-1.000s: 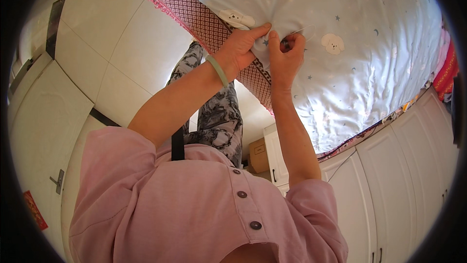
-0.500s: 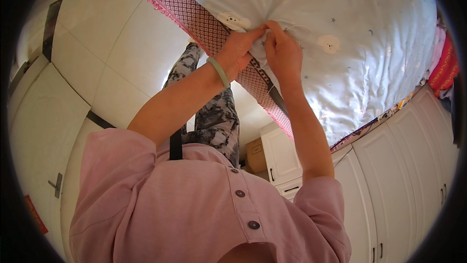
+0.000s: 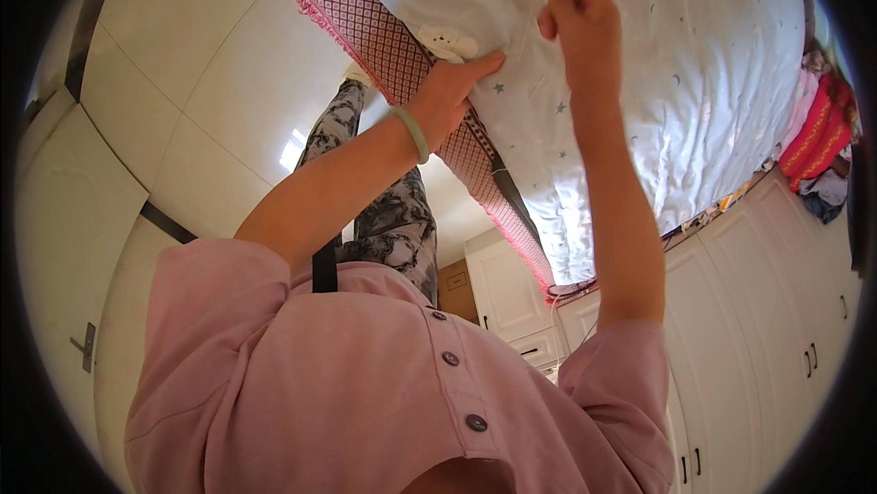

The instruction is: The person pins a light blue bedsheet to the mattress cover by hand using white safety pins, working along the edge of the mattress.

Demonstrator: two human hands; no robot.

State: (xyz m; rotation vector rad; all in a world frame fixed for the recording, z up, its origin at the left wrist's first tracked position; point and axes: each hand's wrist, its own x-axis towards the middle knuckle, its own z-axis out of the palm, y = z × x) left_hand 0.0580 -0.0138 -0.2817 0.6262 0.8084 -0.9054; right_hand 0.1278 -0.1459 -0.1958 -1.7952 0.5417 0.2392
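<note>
Left hand (image 3: 451,84): grip holding pale quilt (image 3: 671,101) edge, thumb on top.
Right hand (image 3: 589,23): above quilt, curled; can't tell grip contents.

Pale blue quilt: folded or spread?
Spread: the pale blue quilt lies as a broad, wrinkled sheet, with the left hand at its edge. Any fold underneath: cannot tell.

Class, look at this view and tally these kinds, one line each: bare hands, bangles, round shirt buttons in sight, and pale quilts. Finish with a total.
Left hand and right hand: 2 hands
Green bangle: 1
Round shirt buttons: 3
Pale quilt: 1
Total: 7
</note>
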